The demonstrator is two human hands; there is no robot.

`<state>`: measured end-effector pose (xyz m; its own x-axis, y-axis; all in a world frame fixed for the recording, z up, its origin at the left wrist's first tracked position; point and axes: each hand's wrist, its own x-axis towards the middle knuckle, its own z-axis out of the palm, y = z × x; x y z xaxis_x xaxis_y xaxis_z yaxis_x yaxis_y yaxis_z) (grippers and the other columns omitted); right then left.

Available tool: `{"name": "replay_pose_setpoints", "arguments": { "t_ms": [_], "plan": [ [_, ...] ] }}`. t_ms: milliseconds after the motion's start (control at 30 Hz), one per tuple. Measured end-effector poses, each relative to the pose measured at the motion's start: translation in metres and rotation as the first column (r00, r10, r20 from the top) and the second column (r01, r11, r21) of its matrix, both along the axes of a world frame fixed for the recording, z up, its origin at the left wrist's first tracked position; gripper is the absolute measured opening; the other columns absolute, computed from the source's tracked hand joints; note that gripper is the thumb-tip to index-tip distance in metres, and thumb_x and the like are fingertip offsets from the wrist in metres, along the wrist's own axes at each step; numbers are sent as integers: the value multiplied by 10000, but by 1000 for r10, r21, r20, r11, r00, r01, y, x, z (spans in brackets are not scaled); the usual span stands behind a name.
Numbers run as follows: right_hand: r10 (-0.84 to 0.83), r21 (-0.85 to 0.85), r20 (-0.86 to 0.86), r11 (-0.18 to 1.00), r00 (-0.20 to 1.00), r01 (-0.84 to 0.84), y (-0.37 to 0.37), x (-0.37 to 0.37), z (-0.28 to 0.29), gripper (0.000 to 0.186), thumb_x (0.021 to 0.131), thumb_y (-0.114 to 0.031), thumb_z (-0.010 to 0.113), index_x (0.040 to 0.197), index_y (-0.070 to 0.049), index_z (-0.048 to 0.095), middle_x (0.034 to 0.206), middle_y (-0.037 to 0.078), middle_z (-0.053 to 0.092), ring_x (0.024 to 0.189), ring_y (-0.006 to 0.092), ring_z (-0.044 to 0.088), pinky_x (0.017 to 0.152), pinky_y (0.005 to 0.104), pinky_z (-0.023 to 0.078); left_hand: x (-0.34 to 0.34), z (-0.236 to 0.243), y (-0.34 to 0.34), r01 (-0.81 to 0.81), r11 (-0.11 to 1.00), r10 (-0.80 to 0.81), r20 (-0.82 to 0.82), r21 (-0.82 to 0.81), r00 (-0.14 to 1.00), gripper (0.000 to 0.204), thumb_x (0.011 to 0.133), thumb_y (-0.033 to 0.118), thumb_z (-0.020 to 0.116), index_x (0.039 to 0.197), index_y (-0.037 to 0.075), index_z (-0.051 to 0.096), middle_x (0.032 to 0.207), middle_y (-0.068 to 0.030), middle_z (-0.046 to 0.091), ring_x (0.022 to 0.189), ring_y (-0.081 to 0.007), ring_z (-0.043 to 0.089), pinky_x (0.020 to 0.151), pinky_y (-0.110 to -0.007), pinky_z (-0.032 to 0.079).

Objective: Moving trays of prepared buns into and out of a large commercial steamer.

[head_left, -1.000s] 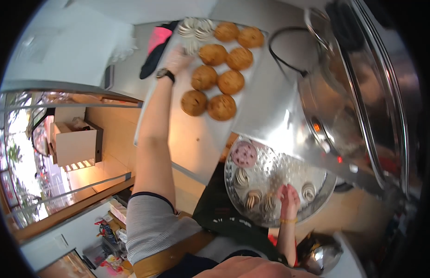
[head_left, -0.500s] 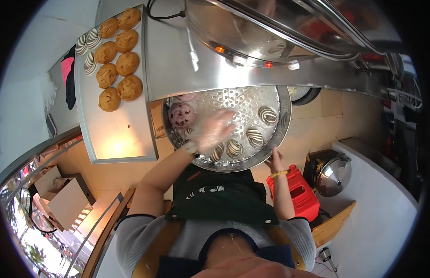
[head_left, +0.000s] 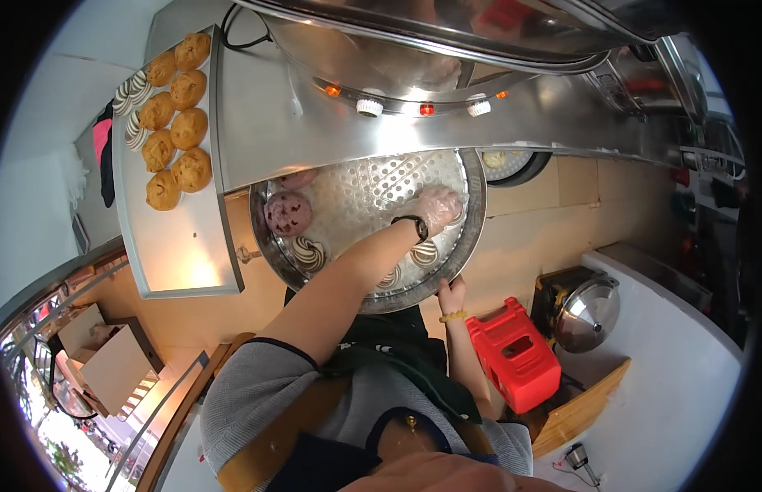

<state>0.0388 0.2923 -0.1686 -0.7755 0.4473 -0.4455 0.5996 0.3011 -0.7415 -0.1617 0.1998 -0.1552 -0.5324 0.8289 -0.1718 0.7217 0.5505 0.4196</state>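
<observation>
A round perforated metal steamer tray (head_left: 360,193) is in front of me, partly under the counter's edge. My left hand (head_left: 437,207), in a clear plastic glove, is curled over a brown-and-white striped bun at the tray's right side; only a sliver of that bun shows. Just nearer to me sits another striped bun (head_left: 424,252), and one more striped bun (head_left: 388,277) is partly behind my forearm. A striped bun (head_left: 309,254) and a speckled purple bun (head_left: 288,214) lie at the left. My right hand (head_left: 451,293) grips the tray's near right rim.
A rectangular metal tray (head_left: 164,262) with several brown buns (head_left: 188,128) and striped buns (head_left: 136,131) stands at left. A steel appliance with knobs (head_left: 369,107) is beyond the counter (head_left: 315,143). A red plastic stool (head_left: 516,357) and a lidded metal pot (head_left: 588,313) are at right.
My left hand has gone from the tray's middle to the striped bun at the right. The steamer tray sits further left in view as the view shifts. My right hand stays at the rim.
</observation>
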Motion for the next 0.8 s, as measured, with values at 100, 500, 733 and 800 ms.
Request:
{"name": "replay_pose_setpoints", "arguments": {
  "t_ms": [100, 500, 733, 800],
  "plan": [
    [-2, -40, 18, 999, 1000, 3, 1, -3, 0, 250, 682, -71, 503, 900, 51, 502, 746, 186, 578, 689, 259, 581, 604, 343, 449, -5, 18, -26, -176, 970, 176, 14, 169, 984, 372, 685, 133, 558, 1048, 97, 487, 1089, -100, 465, 1039, -257, 419, 879, -353, 348],
    [35, -162, 135, 987, 990, -12, 4, -11, 20, 333, 718, -27, 451, 1039, 62, 451, 933, 127, 541, 804, 202, 522, 672, 299, 445, -33, 198, -383, -745, -160, 953, 298, 647, 54, 549, 623, 72, 681, 1099, -21, 422, 882, -105, 572, 858, -182, 546, 751, -294, 453],
    [112, -138, 232, 987, 966, -82, 45, 9, -15, 351, 703, -17, 443, 1041, 75, 451, 956, 143, 533, 819, 189, 525, 683, 298, 449, -136, 166, -564, -875, -238, 960, -36, 422, -278, 528, 612, 353, 640, 990, 3, 528, 903, -188, 579, 839, -308, 558, 730, -354, 428],
    [59, -194, 230, 981, 971, -14, 31, -4, -2, 354, 702, -20, 446, 1043, 74, 452, 976, 146, 528, 823, 205, 525, 722, 304, 433, -157, 138, -601, -883, -238, 963, -18, 404, -268, 534, 611, 364, 640, 993, 7, 533, 924, -176, 580, 846, -291, 562, 723, -349, 427]
  ]
}}
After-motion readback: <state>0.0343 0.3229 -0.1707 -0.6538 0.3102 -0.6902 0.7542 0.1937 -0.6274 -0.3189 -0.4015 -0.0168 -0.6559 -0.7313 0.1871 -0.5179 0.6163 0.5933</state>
